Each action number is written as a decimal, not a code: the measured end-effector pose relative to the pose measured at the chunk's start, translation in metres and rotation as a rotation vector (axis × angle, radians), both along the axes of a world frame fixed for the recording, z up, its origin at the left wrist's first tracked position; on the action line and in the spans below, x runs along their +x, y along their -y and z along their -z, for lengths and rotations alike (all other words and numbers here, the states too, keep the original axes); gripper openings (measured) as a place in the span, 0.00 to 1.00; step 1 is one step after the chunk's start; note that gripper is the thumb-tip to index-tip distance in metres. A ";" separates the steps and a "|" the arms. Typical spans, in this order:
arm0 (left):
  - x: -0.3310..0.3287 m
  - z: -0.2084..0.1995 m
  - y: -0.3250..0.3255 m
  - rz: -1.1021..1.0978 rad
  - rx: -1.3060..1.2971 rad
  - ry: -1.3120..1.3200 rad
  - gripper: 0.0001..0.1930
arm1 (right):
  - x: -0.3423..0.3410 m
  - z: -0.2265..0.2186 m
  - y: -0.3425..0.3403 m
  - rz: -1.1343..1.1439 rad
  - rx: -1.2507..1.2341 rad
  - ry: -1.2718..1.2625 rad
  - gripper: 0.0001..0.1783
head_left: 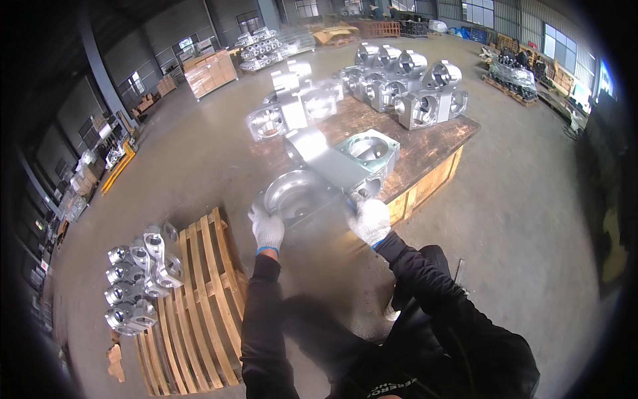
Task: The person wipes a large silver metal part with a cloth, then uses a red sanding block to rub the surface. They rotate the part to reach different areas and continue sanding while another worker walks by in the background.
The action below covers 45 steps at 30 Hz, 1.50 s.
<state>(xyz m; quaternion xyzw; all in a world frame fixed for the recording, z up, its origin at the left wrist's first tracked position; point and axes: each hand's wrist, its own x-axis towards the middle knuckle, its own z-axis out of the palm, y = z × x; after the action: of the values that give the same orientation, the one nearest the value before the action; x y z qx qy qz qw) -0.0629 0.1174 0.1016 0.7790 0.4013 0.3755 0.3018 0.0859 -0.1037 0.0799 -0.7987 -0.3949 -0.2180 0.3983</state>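
A large silver metal casting (332, 169), with a round flange at its near end and a square bored block at its far end, lies at the near edge of a low wooden platform (432, 149). My left hand (266, 228), in a white glove, grips the round flange at its lower left. My right hand (369, 219), also gloved, holds the casting's lower right side below the square block. Both dark sleeves come up from the bottom of the picture.
More silver castings (405, 86) stand in rows on the platform's far side. A slatted wooden pallet (199, 299) lies on the concrete floor at lower left with several smaller castings (139, 279) on its left end. Cardboard boxes (211, 73) and loaded pallets stand farther back.
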 end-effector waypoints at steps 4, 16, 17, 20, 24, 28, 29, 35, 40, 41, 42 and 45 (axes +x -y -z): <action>-0.002 0.001 0.003 0.003 0.002 -0.016 0.35 | 0.006 0.009 -0.001 0.017 -0.066 0.177 0.21; 0.001 -0.001 0.009 -0.016 -0.028 0.042 0.36 | -0.028 0.003 -0.013 0.086 -0.162 0.057 0.19; 0.001 -0.001 0.010 -0.008 -0.012 0.051 0.36 | -0.029 0.001 -0.014 0.061 -0.136 0.103 0.19; 0.000 -0.001 0.008 0.007 -0.016 0.047 0.36 | -0.026 -0.003 -0.011 -0.049 -0.056 0.099 0.19; -0.002 0.001 0.004 0.015 -0.015 0.015 0.36 | -0.022 0.006 0.003 -0.210 0.073 0.095 0.21; -0.002 0.003 0.000 -0.011 -0.021 -0.039 0.36 | -0.039 0.031 0.011 -0.237 -0.080 0.065 0.25; -0.002 0.003 -0.001 -0.029 -0.021 -0.071 0.36 | -0.044 0.036 0.012 -0.249 -0.131 0.016 0.29; 0.000 0.013 -0.004 0.039 -0.210 0.195 0.42 | -0.029 0.040 0.021 -0.233 0.080 -0.019 0.24; 0.002 0.036 -0.018 -0.024 -0.656 0.267 0.36 | 0.065 0.005 0.024 -0.178 0.328 -0.332 0.31; 0.000 0.042 -0.022 0.009 -0.733 0.306 0.34 | 0.090 -0.003 0.023 -0.096 0.313 -0.207 0.32; 0.000 0.048 -0.025 0.020 -0.756 0.308 0.29 | 0.117 -0.012 0.015 -0.006 0.333 -0.060 0.31; -0.001 0.064 -0.034 0.032 -0.806 0.345 0.21 | 0.195 -0.038 -0.011 0.148 0.259 -0.202 0.22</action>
<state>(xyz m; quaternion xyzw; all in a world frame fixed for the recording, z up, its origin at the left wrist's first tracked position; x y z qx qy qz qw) -0.0641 0.1513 0.0375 0.5310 0.4473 0.3089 0.6500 0.2812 -0.0924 0.1174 -0.7855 -0.2618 -0.2144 0.5181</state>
